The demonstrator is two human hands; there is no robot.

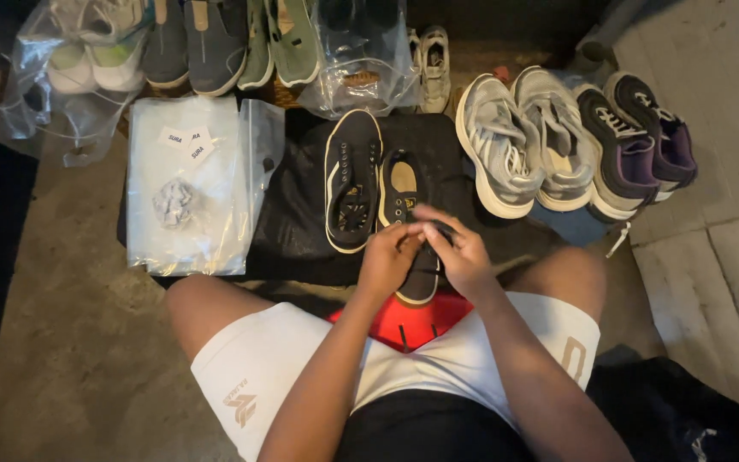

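Left hand (387, 252) and right hand (464, 252) both pinch closed on the near black canvas shoe (404, 201), tan insole, lying on a black sheet (301, 214); its mate (351, 175) beside; crinkled clear bag (186, 184) left.

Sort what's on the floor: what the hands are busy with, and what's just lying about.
In hand:
- left hand and right hand on the black canvas shoe with tan sole edge
- its matching black shoe alongside

Lying about:
- grey mesh trainers
- purple-and-black trainers
- clear plastic bag
- green slip-ons
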